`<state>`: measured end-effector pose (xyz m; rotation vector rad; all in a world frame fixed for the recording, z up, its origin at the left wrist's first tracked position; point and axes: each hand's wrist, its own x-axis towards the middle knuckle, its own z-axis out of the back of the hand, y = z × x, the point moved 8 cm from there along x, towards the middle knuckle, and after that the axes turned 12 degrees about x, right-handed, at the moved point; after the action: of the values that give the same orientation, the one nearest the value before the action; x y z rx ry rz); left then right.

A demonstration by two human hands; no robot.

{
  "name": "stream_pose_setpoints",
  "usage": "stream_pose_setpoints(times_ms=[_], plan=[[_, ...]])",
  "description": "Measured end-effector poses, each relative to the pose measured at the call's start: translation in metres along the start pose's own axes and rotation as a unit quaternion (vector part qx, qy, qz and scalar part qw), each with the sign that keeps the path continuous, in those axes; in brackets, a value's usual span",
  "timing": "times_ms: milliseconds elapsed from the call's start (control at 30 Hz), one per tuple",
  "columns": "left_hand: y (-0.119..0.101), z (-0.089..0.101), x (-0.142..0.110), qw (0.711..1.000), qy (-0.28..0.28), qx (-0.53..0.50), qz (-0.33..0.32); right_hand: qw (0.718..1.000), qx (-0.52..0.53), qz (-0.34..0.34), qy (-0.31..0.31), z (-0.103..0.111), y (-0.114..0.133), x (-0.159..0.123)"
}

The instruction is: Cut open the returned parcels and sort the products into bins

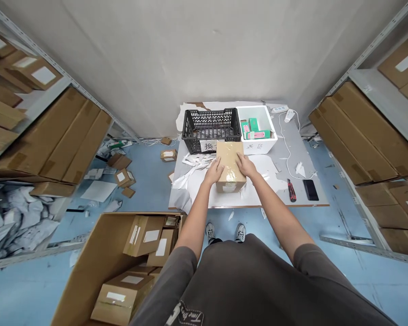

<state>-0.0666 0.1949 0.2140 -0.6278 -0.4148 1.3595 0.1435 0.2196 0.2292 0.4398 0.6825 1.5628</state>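
A taped brown cardboard box (230, 165) rests at the front middle of the table, with clear tape shining along its top. My left hand (214, 172) presses against its left side and my right hand (246, 165) against its right, so the box is gripped between them. Right behind it stand a black plastic crate (188, 136) with a paper label and a white foam box (272, 141) holding several green and pink small boxes (257, 135). Crumpled white paper (187, 174) lies left of the box.
On the table's right side lie a red utility knife (291, 191), a black phone (310, 189) and a white cable by a power strip (279, 109). A big open carton (78, 271) of parcels stands at my left. Shelves with boxes (59, 136) flank both sides.
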Motion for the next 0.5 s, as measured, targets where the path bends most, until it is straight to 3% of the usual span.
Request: stream_pose_setpoints(times_ms=[133, 300, 500], plan=[[-0.002, 0.001, -0.021, 0.999, 0.008, 0.038, -0.017, 0.999, -0.006, 0.024, 0.032, 0.001, -0.007, -0.034], [0.001, -0.012, -0.049, 0.995, 0.070, 0.058, -0.035, 0.995, 0.011, 0.039, 0.093, -0.018, -0.011, -0.075], [0.001, -0.017, -0.057, 0.997, 0.055, 0.044, -0.027, 0.994, 0.077, 0.027, 0.077, -0.035, -0.018, -0.079]])
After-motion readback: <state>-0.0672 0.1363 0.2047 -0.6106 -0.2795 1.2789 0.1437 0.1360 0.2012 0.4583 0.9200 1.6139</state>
